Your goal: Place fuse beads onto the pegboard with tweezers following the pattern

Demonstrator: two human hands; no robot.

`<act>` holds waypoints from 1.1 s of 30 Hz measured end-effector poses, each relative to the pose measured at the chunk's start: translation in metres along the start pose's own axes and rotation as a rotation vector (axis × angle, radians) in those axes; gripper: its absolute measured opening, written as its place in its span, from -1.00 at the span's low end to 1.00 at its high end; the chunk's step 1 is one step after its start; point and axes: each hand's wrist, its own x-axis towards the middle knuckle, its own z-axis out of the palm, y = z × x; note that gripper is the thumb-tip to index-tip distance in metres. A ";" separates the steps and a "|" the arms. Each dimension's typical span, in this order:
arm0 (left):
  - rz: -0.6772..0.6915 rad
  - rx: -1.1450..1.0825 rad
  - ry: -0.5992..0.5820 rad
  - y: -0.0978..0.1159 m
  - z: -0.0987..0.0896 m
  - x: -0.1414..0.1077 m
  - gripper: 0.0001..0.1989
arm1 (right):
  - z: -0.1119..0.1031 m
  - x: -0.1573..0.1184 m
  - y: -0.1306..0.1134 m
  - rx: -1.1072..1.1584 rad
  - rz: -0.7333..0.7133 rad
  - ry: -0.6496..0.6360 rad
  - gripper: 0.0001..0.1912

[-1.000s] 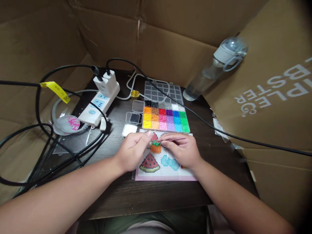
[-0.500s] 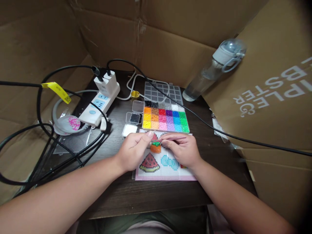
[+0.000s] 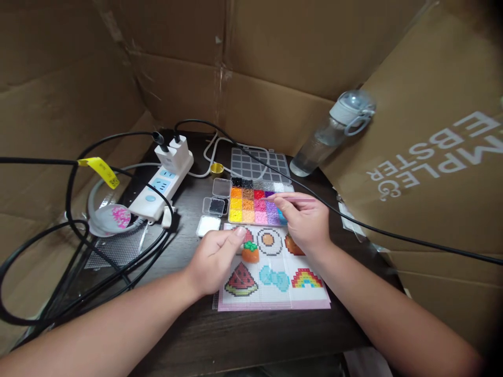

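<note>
My right hand (image 3: 310, 217) is closed around thin pink tweezers (image 3: 294, 198). Their tips point left, over the red and pink compartments of the bead box (image 3: 236, 222). My left hand (image 3: 214, 256) is closed, thumb pressed against the curled fingers, above the left part of the pattern sheet (image 3: 271, 301). Right beside those fingers is a small orange piece with a green top (image 3: 250, 254). Whether the left fingers grip its edge or a clear board under it is hidden. Watermelon, egg, bow and rainbow designs show on the sheet.
Small clear cases with white beads (image 3: 208, 226) and black beads (image 3: 215, 206) stand left of the box. A power strip (image 3: 157, 191) and looping black cables (image 3: 70, 199) fill the left. A water bottle (image 3: 328, 136) leans at the back right. Cardboard walls (image 3: 275, 94) surround the table.
My right hand has moved the tweezers from the orange and green piece up to the bead box. My left hand keeps its place beside the piece. The view has tilted up.
</note>
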 end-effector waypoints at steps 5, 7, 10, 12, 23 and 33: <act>-0.001 0.020 -0.003 0.000 -0.001 0.001 -0.48 | 0.016 0.003 0.006 -0.074 -0.105 -0.022 -0.91; -0.001 0.021 -0.004 -0.001 -0.001 0.001 -0.48 | 0.017 0.002 0.006 -0.104 -0.154 -0.021 -0.92; -0.001 0.024 0.001 -0.002 -0.001 0.001 -0.48 | 0.010 0.000 0.002 -0.111 -0.131 0.032 -0.92; 0.000 0.027 0.001 -0.002 0.000 0.001 -0.48 | 0.002 -0.002 -0.004 -0.126 -0.082 0.032 -0.92; -0.006 0.033 -0.008 -0.002 -0.001 0.002 -0.51 | -0.032 -0.055 0.002 -0.005 0.055 -0.321 -0.91; -0.002 0.023 0.007 -0.005 -0.001 0.001 -0.51 | -0.030 -0.055 0.014 0.060 0.106 -0.338 -0.92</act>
